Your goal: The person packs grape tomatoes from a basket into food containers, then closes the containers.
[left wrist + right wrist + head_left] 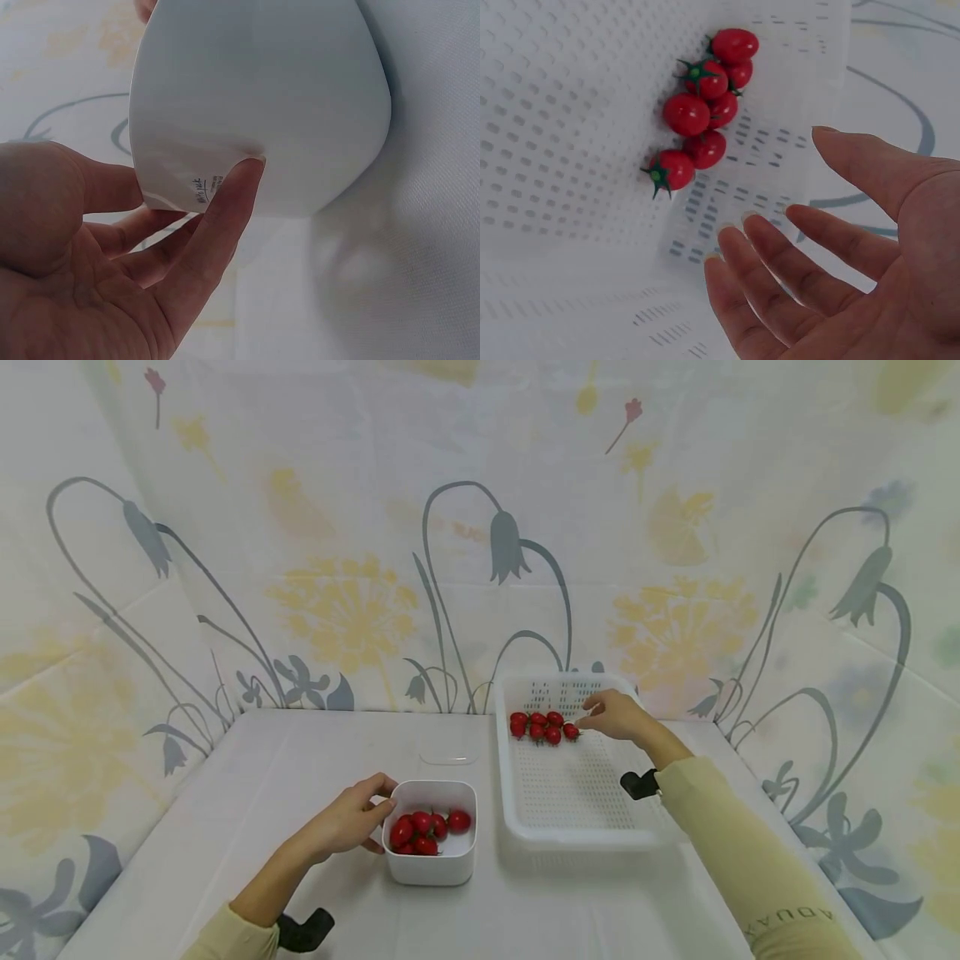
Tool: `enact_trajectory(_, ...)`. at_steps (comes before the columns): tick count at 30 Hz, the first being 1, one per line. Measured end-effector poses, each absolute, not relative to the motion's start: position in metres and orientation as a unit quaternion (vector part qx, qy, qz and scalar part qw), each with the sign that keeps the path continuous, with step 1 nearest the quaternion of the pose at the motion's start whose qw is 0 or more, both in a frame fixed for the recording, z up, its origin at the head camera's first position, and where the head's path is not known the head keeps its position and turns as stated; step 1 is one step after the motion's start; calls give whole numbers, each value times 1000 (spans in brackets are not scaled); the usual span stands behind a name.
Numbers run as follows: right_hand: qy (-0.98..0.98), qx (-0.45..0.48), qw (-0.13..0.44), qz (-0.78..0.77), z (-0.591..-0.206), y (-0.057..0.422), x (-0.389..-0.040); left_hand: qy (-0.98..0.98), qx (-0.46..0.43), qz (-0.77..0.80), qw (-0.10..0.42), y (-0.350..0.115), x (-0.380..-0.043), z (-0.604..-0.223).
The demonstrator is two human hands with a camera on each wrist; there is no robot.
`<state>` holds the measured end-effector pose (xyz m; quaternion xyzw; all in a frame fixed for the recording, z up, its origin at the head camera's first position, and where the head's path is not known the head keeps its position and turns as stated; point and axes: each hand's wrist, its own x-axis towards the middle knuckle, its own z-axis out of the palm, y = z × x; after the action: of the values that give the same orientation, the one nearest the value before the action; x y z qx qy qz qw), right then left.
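Note:
A white container (433, 872) stands on the table with several red cherry tomatoes (422, 823) inside. My left hand (352, 814) holds its left side, with fingertips at the rim; in the left wrist view one fingertip presses the outer wall (262, 82), below small printed lettering. To the right, a white perforated basket (577, 793) has more cherry tomatoes (553, 719) grouped towards its back left. My right hand (618, 717) reaches over the basket, fingertips close to the rightmost tomato. In the right wrist view its fingers (769, 262) are spread apart and hold nothing.
Behind the container lies a flat, clear piece with a rounded outline (447, 757). The basket's raised walls stand close to the container's right. A floral cloth (465, 627) hangs behind the white table (247, 793).

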<state>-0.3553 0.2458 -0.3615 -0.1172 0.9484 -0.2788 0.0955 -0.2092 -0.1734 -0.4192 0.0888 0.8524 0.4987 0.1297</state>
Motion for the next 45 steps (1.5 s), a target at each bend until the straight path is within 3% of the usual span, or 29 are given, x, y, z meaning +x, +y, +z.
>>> enact_trajectory(20,929,-40,157,-333,-414,248,-391,850,90,502,130,-175,-209,-420)
enact_trajectory(37,959,-98,124,-235,-428,230,-393,850,89,502,132,-173,-208,-417)
enact_trajectory(45,952,-123,153,-234,-425,220,-388,848,94,504,134,-173,-207,-416)
